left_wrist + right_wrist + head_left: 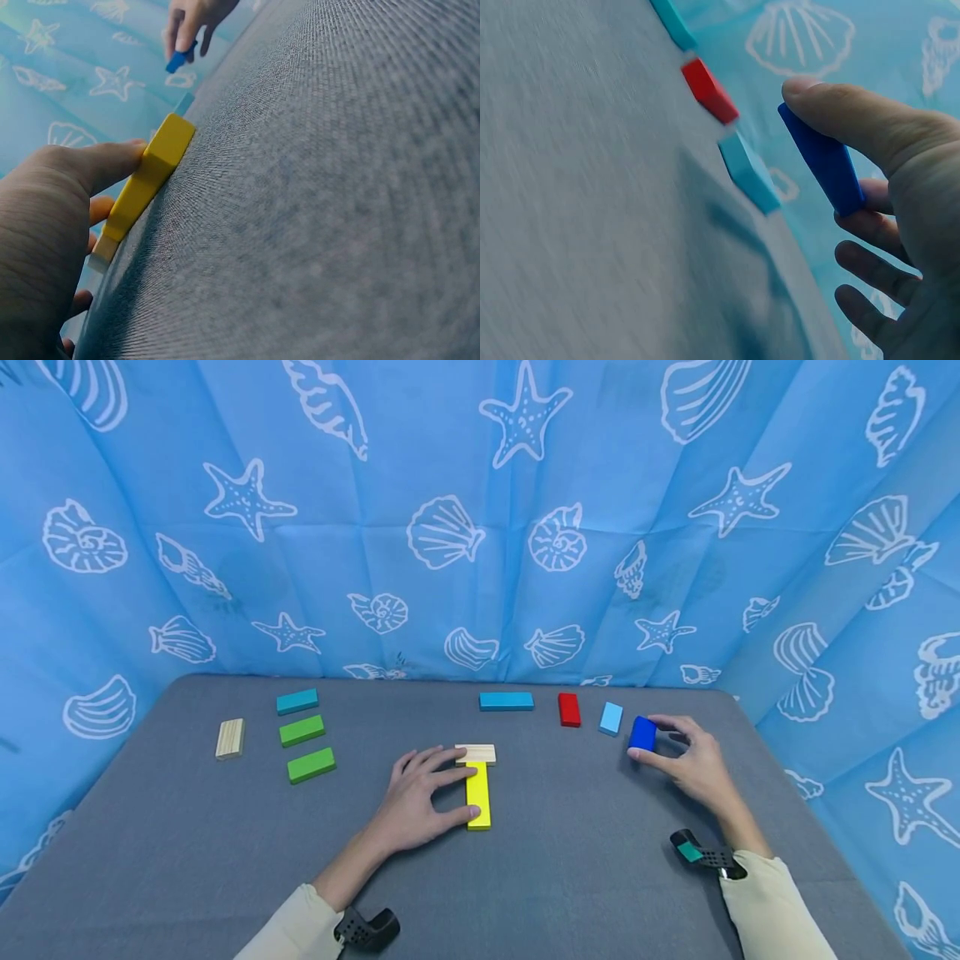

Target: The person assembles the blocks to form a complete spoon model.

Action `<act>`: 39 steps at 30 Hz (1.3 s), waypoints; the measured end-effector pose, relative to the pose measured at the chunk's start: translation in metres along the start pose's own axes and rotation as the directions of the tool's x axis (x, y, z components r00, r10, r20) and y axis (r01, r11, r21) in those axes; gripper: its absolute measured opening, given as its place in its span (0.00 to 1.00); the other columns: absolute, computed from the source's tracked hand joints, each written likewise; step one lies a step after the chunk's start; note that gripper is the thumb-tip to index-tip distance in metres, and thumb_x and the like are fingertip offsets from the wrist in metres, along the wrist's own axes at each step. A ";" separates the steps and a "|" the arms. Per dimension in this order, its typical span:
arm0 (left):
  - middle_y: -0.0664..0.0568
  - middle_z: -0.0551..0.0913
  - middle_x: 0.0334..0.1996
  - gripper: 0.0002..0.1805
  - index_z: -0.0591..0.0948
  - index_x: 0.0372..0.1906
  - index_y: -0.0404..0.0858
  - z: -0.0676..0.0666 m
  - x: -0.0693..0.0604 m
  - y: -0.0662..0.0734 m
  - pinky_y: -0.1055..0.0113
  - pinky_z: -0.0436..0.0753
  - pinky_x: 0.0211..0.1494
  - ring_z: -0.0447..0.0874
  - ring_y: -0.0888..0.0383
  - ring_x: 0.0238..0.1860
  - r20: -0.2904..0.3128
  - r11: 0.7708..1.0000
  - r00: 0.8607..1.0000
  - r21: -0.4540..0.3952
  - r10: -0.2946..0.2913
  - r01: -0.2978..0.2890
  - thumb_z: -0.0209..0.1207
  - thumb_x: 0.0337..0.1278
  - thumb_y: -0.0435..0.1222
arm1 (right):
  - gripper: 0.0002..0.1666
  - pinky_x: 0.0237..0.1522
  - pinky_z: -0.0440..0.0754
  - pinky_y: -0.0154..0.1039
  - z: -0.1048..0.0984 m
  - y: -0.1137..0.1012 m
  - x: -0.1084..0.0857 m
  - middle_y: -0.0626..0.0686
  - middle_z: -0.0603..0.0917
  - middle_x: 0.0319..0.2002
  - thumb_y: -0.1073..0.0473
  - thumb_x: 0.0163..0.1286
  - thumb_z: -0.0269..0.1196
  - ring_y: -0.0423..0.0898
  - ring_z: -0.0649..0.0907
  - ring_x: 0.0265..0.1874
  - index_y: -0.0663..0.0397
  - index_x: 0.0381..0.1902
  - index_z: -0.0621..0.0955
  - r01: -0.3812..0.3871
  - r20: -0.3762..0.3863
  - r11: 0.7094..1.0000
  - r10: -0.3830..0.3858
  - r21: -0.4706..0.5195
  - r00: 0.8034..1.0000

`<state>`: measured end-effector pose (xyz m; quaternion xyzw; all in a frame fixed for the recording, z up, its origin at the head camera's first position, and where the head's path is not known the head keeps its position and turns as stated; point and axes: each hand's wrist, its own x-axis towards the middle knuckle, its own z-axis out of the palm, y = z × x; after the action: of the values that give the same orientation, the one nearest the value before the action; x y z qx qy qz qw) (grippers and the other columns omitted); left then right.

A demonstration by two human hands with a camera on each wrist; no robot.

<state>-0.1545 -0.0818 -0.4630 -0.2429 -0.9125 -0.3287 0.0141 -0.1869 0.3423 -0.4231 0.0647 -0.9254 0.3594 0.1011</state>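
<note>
Two hands, left (416, 806) and right (697, 768), are reaching forward; the left's spread fingers are touching the yellow block (480, 793), which is lying against a wooden block (480, 749); the right's thumb and fingertips are pinching the blue block (642, 735) above the grey table (562, 877); a blue shell-patterned curtain (315, 572) is hanging behind it

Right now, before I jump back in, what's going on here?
A person's right-hand grip holds a dark blue rectangular block above the grey fabric-covered table. The left-hand grip touches a long yellow rectangular block, set end-on against a pale bare-wood block in a T shape. A light blue rectangular block and a red rectangular block lie left of the dark blue one.
</note>
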 end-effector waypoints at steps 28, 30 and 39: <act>0.58 0.69 0.73 0.32 0.81 0.66 0.54 0.000 0.001 0.001 0.36 0.48 0.74 0.59 0.46 0.76 -0.002 0.999 1.000 0.040 -0.019 0.019 0.65 0.58 0.62 | 0.37 0.57 0.76 0.62 0.076 -0.077 -0.014 0.51 0.81 0.57 0.48 0.54 0.80 0.54 0.77 0.57 0.50 0.60 0.81 0.253 0.232 0.955 -0.284 0.155 0.930; 0.58 0.69 0.73 0.32 0.81 0.66 0.54 0.001 0.001 0.001 0.36 0.48 0.74 0.59 0.45 0.76 -0.001 0.999 1.000 0.049 -0.025 0.025 0.65 0.57 0.61 | 0.37 0.58 0.76 0.61 0.082 -0.083 -0.016 0.49 0.81 0.56 0.46 0.54 0.80 0.52 0.78 0.56 0.49 0.60 0.82 0.270 0.254 0.949 -0.305 0.164 0.918; 0.58 0.69 0.73 0.33 0.81 0.66 0.55 0.000 0.001 0.002 0.36 0.48 0.74 0.59 0.45 0.76 0.005 0.998 1.000 0.053 -0.029 0.029 0.64 0.58 0.62 | 0.37 0.59 0.74 0.60 0.101 -0.098 -0.030 0.44 0.79 0.55 0.43 0.56 0.78 0.48 0.77 0.56 0.49 0.61 0.81 0.279 0.340 0.929 -0.351 0.242 0.872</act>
<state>-0.1544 -0.0799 -0.4616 -0.2302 -0.9245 -0.3037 0.0130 -0.1535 0.2031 -0.4394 0.2921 -0.8668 0.4032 -0.0280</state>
